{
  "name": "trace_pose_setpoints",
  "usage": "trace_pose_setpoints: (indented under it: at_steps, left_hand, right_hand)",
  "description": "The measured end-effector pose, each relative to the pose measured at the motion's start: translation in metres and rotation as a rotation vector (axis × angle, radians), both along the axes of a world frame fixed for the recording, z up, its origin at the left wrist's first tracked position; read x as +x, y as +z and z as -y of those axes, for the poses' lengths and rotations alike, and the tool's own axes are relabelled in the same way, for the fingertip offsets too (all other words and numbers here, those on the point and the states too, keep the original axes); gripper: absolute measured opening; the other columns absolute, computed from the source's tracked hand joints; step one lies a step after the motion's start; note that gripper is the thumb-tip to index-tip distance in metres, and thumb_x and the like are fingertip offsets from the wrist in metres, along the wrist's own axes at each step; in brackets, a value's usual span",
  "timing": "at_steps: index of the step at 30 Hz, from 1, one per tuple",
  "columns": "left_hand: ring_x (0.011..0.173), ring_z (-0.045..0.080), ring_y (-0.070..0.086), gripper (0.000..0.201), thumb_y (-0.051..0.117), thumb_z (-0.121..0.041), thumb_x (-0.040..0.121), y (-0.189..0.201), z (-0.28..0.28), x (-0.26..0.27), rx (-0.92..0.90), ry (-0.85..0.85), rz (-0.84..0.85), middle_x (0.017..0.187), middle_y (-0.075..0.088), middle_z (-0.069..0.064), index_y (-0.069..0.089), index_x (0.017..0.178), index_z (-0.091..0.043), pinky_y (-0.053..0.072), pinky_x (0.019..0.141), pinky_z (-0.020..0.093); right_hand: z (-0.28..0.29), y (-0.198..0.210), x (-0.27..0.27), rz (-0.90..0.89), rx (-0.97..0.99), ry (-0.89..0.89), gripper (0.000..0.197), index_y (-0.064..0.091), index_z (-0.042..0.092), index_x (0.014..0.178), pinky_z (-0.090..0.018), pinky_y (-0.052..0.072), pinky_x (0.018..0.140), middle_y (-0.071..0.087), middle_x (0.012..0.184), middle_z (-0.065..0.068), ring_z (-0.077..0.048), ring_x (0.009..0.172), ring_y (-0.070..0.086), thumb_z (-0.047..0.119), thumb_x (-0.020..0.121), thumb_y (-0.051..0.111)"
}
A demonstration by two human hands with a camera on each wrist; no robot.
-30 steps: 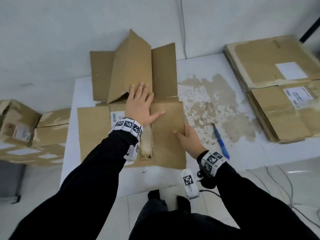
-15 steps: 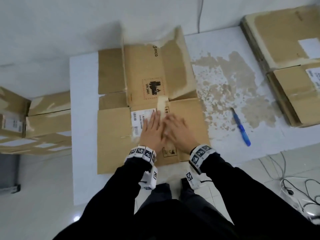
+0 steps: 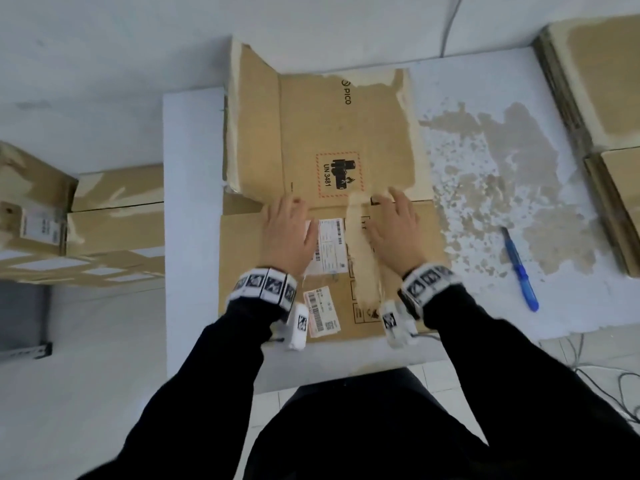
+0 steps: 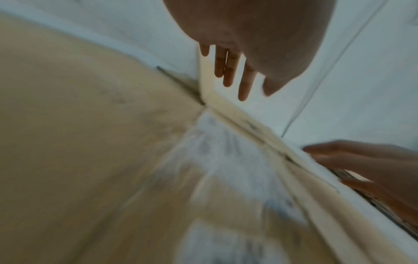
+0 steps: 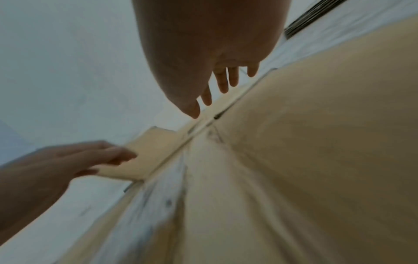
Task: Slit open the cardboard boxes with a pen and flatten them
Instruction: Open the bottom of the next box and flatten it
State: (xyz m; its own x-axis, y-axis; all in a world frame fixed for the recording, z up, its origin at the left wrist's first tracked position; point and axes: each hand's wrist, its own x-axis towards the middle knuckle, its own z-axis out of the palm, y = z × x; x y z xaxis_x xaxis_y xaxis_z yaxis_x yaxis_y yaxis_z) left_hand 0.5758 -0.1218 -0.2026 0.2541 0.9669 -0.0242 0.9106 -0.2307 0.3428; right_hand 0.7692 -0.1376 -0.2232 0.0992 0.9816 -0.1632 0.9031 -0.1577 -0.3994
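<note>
A slit-open cardboard box [image 3: 325, 140] lies spread on the white table [image 3: 190, 237], its far panel with a UN 3481 mark still raised a little. My left hand [image 3: 289, 233] and right hand [image 3: 394, 230] lie side by side on the near panel at the fold, fingers straight, holding nothing. In the left wrist view the left hand [image 4: 230, 71] shows spread fingers above the fold of the box [image 4: 90, 142]. The right wrist view shows the right hand [image 5: 226, 80] the same way. A blue pen [image 3: 521, 271] lies on the table right of the box.
Flattened cardboard [image 3: 595, 81] is stacked at the table's right end. Taped, closed boxes [image 3: 86, 230] stand on the left beside the table. Cables [image 3: 606, 375] lie on the floor at the lower right. The table top right of the box has worn brown patches.
The standing far flaps have been pushed down nearly flat. Both hands first came together at the middle of the near panel and have now moved apart along the fold.
</note>
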Motion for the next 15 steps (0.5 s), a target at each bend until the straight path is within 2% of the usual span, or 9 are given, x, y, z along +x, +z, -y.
trace_pose_setpoints:
  at_steps: [2, 3, 5, 8, 11, 15]
  left_hand:
    - [0.128, 0.022, 0.035, 0.039, 0.030, -0.030, 0.098, 0.002, -0.038, 0.020, 0.015, -0.070, -0.039, 0.134, 0.045, 0.006, 0.048, 0.128, -0.012, 0.024, 0.112, 0.039]
    - [0.136, 0.024, 0.029, 0.040, 0.032, -0.026, 0.098, 0.000, -0.059, 0.028, -0.014, -0.081, -0.070, 0.143, 0.039, 0.008, 0.044, 0.134, -0.011, 0.019, 0.116, 0.042]
    - [0.146, 0.025, 0.009, 0.048, 0.035, -0.017, 0.099, -0.005, -0.099, 0.039, -0.128, -0.079, -0.148, 0.157, 0.018, 0.009, 0.026, 0.146, -0.010, 0.007, 0.120, 0.044]
    - [0.147, 0.022, -0.010, 0.065, 0.035, -0.005, 0.097, -0.016, -0.140, 0.045, -0.316, -0.160, -0.262, 0.161, -0.007, 0.004, 0.002, 0.153, -0.012, -0.002, 0.120, 0.044]
    - [0.145, 0.020, -0.019, 0.064, 0.030, -0.015, 0.102, -0.031, -0.151, 0.043, -0.452, -0.201, -0.256, 0.159, -0.018, -0.001, -0.010, 0.152, -0.018, -0.003, 0.119, 0.045]
    - [0.145, 0.016, -0.018, 0.058, 0.023, -0.030, 0.104, -0.041, -0.145, 0.039, -0.383, -0.179, -0.231, 0.159, -0.018, -0.004, -0.010, 0.152, -0.023, -0.007, 0.117, 0.046]
  right_hand:
    - [-0.042, 0.003, -0.012, -0.022, 0.003, 0.039, 0.052, 0.028, 0.018, 0.145, -0.046, 0.009, 0.118, 0.011, 0.158, -0.007, -0.025, 0.146, 0.008, 0.029, 0.096, 0.043]
    - [-0.063, 0.004, -0.017, -0.015, -0.007, 0.067, 0.054, 0.023, 0.021, 0.147, -0.048, 0.007, 0.118, 0.007, 0.159, -0.006, -0.024, 0.146, 0.005, 0.030, 0.097, 0.042]
    - [-0.098, 0.001, -0.023, 0.009, -0.059, 0.142, 0.055, 0.016, 0.025, 0.150, -0.051, 0.002, 0.116, -0.001, 0.160, -0.002, -0.023, 0.146, -0.003, 0.032, 0.099, 0.037]
    - [-0.129, -0.015, -0.021, 0.070, -0.194, 0.266, 0.056, -0.001, 0.032, 0.150, -0.055, -0.011, 0.111, -0.012, 0.159, 0.001, -0.023, 0.145, -0.015, 0.045, 0.101, 0.021]
    - [-0.141, -0.029, -0.017, 0.144, -0.324, 0.333, 0.061, -0.014, 0.033, 0.148, -0.057, -0.018, 0.107, -0.027, 0.154, 0.004, -0.023, 0.141, -0.027, 0.055, 0.098, 0.012]
    - [-0.146, -0.032, -0.015, 0.132, -0.342, 0.338, 0.063, -0.014, 0.034, 0.148, -0.056, -0.020, 0.106, -0.029, 0.154, 0.005, -0.021, 0.140, -0.029, 0.059, 0.096, 0.012]
